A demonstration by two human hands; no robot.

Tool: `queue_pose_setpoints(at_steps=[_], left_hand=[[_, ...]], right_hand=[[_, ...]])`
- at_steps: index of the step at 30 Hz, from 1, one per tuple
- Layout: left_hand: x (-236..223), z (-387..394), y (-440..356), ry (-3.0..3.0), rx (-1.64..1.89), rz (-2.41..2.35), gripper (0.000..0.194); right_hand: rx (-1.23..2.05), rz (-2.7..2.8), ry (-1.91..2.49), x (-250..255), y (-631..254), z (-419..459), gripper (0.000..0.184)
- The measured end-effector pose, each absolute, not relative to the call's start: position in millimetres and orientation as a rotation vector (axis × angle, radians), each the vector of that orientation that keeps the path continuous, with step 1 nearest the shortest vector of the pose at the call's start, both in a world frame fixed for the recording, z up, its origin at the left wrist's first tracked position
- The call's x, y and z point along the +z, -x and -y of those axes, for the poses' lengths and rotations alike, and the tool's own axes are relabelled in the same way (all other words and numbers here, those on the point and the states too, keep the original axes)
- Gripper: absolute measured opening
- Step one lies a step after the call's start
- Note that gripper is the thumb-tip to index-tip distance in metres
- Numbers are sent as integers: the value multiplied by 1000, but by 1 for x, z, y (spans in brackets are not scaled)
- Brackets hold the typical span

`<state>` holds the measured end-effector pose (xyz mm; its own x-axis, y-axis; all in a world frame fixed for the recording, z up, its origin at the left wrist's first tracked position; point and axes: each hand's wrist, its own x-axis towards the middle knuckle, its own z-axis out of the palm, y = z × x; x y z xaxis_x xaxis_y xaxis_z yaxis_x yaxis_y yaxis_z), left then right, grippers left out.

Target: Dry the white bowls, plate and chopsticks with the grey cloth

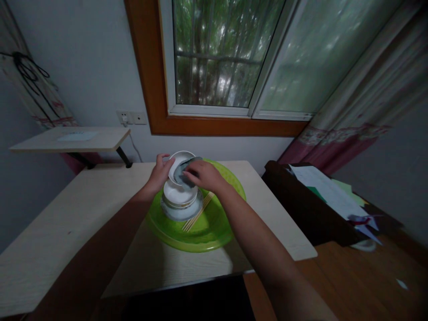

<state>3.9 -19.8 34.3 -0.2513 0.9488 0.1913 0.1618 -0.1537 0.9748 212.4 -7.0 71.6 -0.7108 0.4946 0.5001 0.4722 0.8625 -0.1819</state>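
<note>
Hand, left: closed on the left rim of a white bowl, thumb at the edge. Hand, right: fingers bunched, pinching a grey-green cloth against the bowl's inside.

Bowl: raised and tipped, just above and beyond the stack. Probably ceramic; judged light, stiff, breakable and slippery if damp. Best hold: thumb over the rim, fingers spread under the base. Cloth: thin, limp, apt to bunch; best taken by a gathered fold.

Stack: white bowls, nested, on a plate. Chopsticks: pale, slim, lying to the right of the plate. Tray: green, round, beneath the lot. Bench: pale wood, under the tray.

Obscured: left fingers behind the bowl; right fingertips, partly; the bowl's base; the tray's far left edge, behind the left hand. Indistinct, in dim light: number of stacked bowls; whether the cloth is wet.
</note>
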Motion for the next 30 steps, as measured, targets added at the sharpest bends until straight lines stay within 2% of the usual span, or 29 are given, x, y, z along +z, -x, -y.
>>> queue_pose_setpoints(at_steps=[5,12,21,30], left_hand=[[37,22,-3,-1406,1474,-1471,51],[35,20,-1,-1421,1513,-1510,49],[34,18,-1,-1386,1548,-1486,50],[34,18,-2,-1404,1567,-1464,49]], right_hand=[[110,2733,587,68,-201,20,44],[107,2669,590,66,-194,28,36],[-143,2366,790,73,-208,19,41],[117,2572,636,55,-191,20,43]])
